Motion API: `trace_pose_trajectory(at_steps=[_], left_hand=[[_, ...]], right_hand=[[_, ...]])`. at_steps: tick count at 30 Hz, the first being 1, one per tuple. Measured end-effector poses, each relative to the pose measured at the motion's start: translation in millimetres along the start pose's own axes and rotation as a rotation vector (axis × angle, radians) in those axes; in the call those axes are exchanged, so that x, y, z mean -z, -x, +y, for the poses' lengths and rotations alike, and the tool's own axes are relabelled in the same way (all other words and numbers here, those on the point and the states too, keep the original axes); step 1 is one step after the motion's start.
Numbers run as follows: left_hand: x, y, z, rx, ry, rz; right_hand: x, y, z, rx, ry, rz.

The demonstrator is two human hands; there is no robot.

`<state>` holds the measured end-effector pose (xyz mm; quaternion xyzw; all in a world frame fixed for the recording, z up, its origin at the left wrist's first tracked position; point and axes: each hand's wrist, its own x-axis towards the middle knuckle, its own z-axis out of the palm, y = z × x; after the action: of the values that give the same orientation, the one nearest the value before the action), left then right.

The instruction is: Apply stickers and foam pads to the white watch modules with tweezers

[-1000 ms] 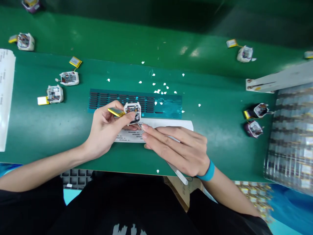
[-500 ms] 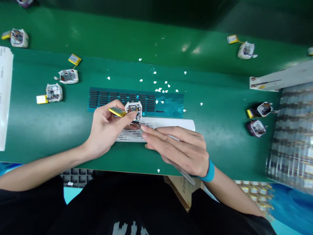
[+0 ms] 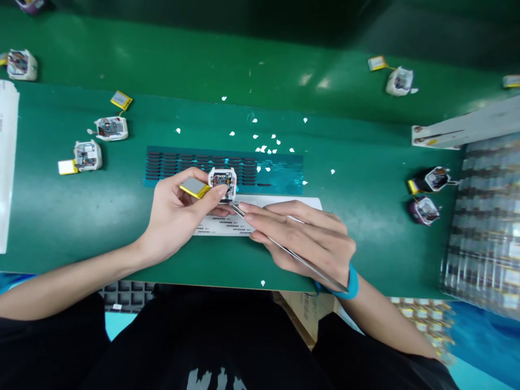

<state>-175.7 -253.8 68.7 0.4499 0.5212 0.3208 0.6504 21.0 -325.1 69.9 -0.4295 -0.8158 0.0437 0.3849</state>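
My left hand point(image 3: 174, 208) is closed around a white watch-shaped housing point(image 3: 223, 176) with its circuit board showing, the thumb lying over the board. A silver and yellow battery pouch point(image 3: 195, 187) sticks out beside that thumb. My right hand point(image 3: 303, 235) pinches metal tweezers point(image 3: 300, 257), whose tips are at the lower edge of the housing; whether they grip anything there is too small to tell. Below both hands lies a white printed label sheet point(image 3: 225, 226). Just beyond them is a blue strip sheet point(image 3: 280, 168) with rows of dark pieces.
Small white round stickers point(image 3: 263, 149) are scattered over the green table point(image 3: 357, 216). Other open housings with batteries stand left point(image 3: 88, 156) and right point(image 3: 424, 210). A stack of clear trays point(image 3: 483, 216) rises at the right edge, beside a white board point(image 3: 459, 127).
The tweezers have swung to lie along the outside of my right hand, which has shifted slightly right. The battery has tilted to show more of its flat face. The left hand stays nearly still.
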Motion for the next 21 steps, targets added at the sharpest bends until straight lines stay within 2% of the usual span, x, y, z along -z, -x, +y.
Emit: trace_pose_trajectory(at_steps=[9, 14, 16, 19, 21], left_hand=[[0.7, 1.3, 1.3, -0.001, -0.054, -0.045], [1.1, 5.8, 4.2, -0.084, -0.139, -0.042], [0.8, 7.5, 4.1, -0.102, -0.159, -0.032], [-0.2, 8.2, 3.2, -0.087, -0.120, -0.037], [-0.5, 6.8, 2.7, -0.073, -0.067, -0.040]], right_hand=[[-3.0, 2.2, 3.0, -0.060, -0.173, 0.025], [-6.1, 2.3, 2.7, -0.101, -0.271, 0.115], [-5.3, 2.7, 3.1, -0.142, -0.293, 0.106], [-3.3, 3.6, 4.9, -0.191, -0.304, 0.071], [-2.4, 4.1, 6.4, -0.184, -0.283, 0.098]])
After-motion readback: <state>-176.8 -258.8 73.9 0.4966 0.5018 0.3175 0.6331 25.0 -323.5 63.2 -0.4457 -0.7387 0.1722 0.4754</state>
